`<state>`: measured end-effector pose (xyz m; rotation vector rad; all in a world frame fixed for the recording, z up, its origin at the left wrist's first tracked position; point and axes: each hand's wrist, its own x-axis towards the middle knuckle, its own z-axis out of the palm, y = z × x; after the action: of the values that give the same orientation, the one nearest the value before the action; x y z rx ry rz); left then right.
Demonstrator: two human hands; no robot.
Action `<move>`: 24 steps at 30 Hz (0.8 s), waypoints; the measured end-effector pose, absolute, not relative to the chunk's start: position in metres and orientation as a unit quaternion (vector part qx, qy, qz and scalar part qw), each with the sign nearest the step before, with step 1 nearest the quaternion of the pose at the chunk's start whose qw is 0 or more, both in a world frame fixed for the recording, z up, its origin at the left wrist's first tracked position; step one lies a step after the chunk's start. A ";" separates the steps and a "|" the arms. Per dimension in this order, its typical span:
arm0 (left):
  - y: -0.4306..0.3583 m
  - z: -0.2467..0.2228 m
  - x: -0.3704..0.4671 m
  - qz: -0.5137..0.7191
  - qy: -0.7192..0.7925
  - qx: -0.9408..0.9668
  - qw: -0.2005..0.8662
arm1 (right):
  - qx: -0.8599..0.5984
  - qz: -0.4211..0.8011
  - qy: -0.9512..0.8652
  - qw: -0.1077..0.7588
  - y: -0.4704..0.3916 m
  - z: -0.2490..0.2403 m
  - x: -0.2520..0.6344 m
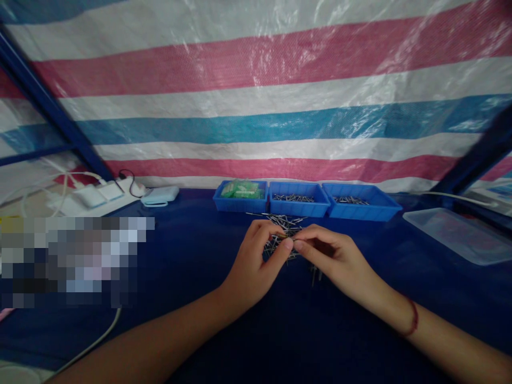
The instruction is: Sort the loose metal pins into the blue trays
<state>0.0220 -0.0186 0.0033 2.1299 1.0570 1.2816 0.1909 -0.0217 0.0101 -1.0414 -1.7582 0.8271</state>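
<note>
Over a loose pile of thin metal pins, both hands meet fingertip to fingertip. My left hand is closed in a pinch between thumb and index finger, with a small, thin, brownish metal piece at its tips. My right hand pinches at the same spot from the other side, its thumb touching or nearly touching the left thumb. Fingers cover most of what is held, so its exact kind cannot be told. A few more pins lie on the table under the right hand.
Behind the pile stand a blue bin with green packets and two blue bins of metal pins. A clear plastic lid lies right. At left are a power strip, a light-blue case, cables and a blurred-out area.
</note>
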 end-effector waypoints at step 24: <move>-0.031 0.004 0.029 0.200 0.319 0.924 0.068 | -0.679 -0.187 -0.636 0.315 0.038 0.019 0.292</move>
<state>0.0285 -0.0308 0.0038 2.7825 0.9613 0.6037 0.2918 0.0379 0.0186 -1.7879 -1.6764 -0.4938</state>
